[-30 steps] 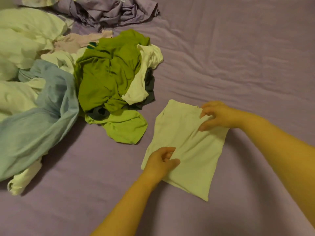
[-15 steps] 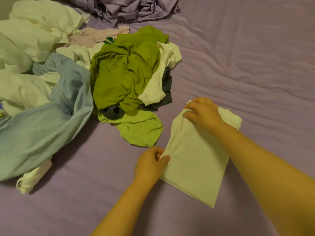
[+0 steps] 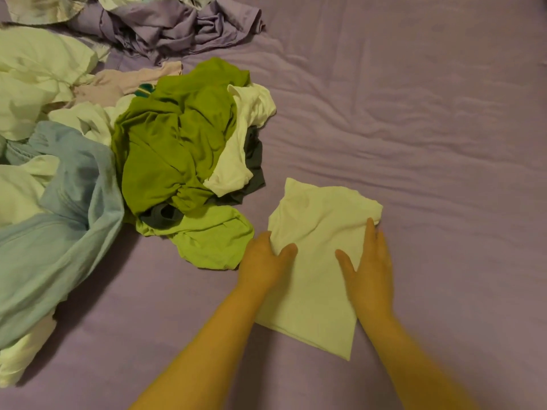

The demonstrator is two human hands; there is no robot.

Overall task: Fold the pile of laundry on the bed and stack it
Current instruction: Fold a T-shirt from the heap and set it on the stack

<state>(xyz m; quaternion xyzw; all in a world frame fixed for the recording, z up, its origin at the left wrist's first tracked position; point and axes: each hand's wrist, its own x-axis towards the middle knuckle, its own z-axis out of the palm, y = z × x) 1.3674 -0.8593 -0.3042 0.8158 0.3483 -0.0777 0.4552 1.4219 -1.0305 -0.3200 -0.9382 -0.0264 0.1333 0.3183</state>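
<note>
While most of the view is taken up by the purple bed sheet [image 3: 414, 113], an unfolded laundry pile [image 3: 124, 137] is heaped on its left side, with a dark green garment [image 3: 174, 143] on top and a pale blue one [image 3: 59, 217] spread beside it. Just right of the pile, a folded white garment [image 3: 316, 261] is laid flat. It is pressed down by 2 flat, unclenched hands: the left hand [image 3: 265, 263] at its left edge, the right hand [image 3: 370, 273] on its right side.

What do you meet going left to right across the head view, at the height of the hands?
Light blue garment → light green garment → left hand → pale folded cloth → right hand → bare purple bedsheet.
</note>
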